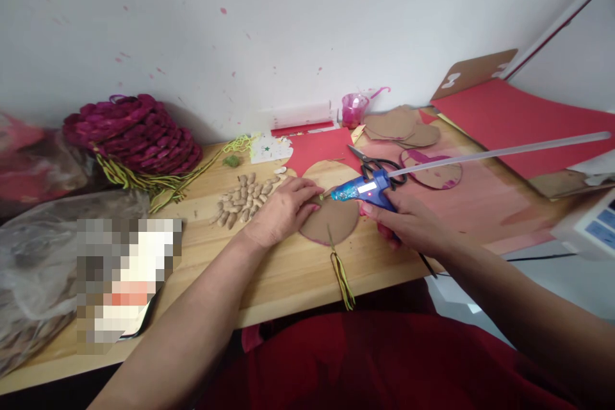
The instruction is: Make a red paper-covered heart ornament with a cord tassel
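Observation:
A round brown cardboard disc (346,221) lies on the table between my hands. My left hand (288,208) rests at its left edge, fingers closed on a short bit of yellow-green cord (321,196). My right hand (401,221) grips a blue glue gun (358,188), its nozzle pointing left at the cord. A long, cloudy glue stick (500,152) juts from the gun's back. A yellow-green tassel (342,278) lies at the disc's near edge and hangs toward the table front. Black-handled scissors (369,161) lie behind the gun, partly hidden by it.
Left of my hand lie many peanuts (245,200). Purple stacked pieces (132,134) with cords, a phone (139,275) and plastic bags (38,250) are further left. Red paper (319,146), a pink cup (354,110) and cardboard pieces (401,126) sit behind.

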The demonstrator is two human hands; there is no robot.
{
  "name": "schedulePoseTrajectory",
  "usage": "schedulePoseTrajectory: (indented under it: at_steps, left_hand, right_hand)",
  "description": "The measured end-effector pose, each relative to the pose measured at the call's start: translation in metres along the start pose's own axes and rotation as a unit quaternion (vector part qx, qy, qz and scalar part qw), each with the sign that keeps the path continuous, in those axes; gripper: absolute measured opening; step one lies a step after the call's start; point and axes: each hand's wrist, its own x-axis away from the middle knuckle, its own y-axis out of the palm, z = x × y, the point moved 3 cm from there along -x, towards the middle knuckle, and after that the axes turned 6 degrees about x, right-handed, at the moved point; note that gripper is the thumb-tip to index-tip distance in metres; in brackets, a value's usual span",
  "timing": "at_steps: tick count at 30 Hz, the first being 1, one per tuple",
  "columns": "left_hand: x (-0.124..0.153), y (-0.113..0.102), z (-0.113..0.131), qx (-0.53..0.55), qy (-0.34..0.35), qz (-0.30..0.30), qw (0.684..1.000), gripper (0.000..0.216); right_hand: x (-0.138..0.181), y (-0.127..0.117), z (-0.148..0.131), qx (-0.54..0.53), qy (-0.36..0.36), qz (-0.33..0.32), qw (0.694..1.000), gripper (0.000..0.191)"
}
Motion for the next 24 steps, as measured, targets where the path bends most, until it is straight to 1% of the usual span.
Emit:
schedulePoseTrajectory:
  at_steps: [4,9,14,24]
  left_hand:
    - [0.000,0.000,-0.001,0.001,0.004,0.000,1.000,0.026]
    - [0.000,0.000,-0.002,0.008,0.000,0.001,1.000,0.025]
    - [0.000,-0.001,-0.005,0.012,-0.006,0.001,1.000,0.024]
    - [-0.001,-0.001,-0.006,0.023,-0.012,0.000,1.000,0.024]
  right_hand:
    - [0.001,0.000,0.000,0.009,0.006,-0.001,1.000,0.035]
    - [0.003,-0.003,0.001,0.042,-0.005,0.005,0.999,0.037]
    - [0.002,-0.006,-0.001,0.063,0.003,0.022,0.998,0.033]
    - [0.000,-0.003,-0.011,0.088,-0.007,0.016,0.996,0.032]
